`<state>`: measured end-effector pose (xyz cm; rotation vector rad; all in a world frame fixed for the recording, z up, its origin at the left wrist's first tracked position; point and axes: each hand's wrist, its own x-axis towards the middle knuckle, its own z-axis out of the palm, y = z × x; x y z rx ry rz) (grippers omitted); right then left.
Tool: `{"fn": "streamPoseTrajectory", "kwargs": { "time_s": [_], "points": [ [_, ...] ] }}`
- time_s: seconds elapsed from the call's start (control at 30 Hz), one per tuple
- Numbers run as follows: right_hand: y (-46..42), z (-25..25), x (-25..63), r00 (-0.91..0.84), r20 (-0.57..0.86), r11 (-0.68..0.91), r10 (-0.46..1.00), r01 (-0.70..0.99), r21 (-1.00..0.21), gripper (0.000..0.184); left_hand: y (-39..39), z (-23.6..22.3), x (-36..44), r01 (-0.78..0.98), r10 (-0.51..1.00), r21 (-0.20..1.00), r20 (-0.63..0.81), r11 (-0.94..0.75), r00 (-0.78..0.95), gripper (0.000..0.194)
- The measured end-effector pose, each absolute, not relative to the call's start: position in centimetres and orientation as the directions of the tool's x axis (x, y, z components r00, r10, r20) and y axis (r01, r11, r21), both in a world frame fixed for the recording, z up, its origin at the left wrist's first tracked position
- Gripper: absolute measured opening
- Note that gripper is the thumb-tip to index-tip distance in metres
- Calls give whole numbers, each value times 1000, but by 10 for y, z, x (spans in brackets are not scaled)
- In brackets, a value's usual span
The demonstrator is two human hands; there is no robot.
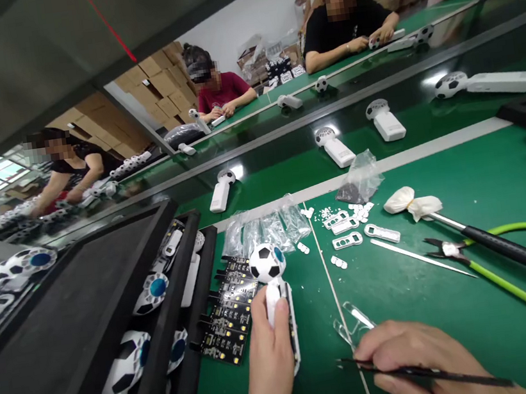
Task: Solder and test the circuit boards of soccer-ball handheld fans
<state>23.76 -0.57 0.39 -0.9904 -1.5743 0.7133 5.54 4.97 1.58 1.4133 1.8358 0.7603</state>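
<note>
My left hand (270,344) is wrapped round a white handheld device with a soccer-ball head (266,262), its long side open with parts showing along the edge. My right hand (410,358) grips black tweezers (426,374), their tips pointing left towards the device. Just beyond the right fingers are small clear plastic pieces (357,316); I cannot tell whether the fingers touch them. Left of the device lie black circuit boards (231,321) with yellow-white spots. Above them are clear plastic bags (267,225). White oval frames (347,241) and small white parts (339,262) lie farther out.
Black foam trays (90,323) with soccer-ball devices stand at left. At right lie green-handled cutters (495,270), a black-handled tool with a wrapped head (412,203) and a thin white stick (421,258). White devices (337,150) sit on the conveyor beyond; several people work across it.
</note>
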Motion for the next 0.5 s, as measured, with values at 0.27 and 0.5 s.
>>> {"fn": "streamPoseTrajectory", "kwargs": {
  "time_s": [0.27,0.5],
  "points": [
    [-3,4,246,-145,482,502,864,177,-847,8,50,23,56,247,908,882,-349,402,-230,51],
    [0,3,251,-166,482,507,860,186,-841,13,38,39,41,620,960,733,-223,280,-170,35]
  ]
}}
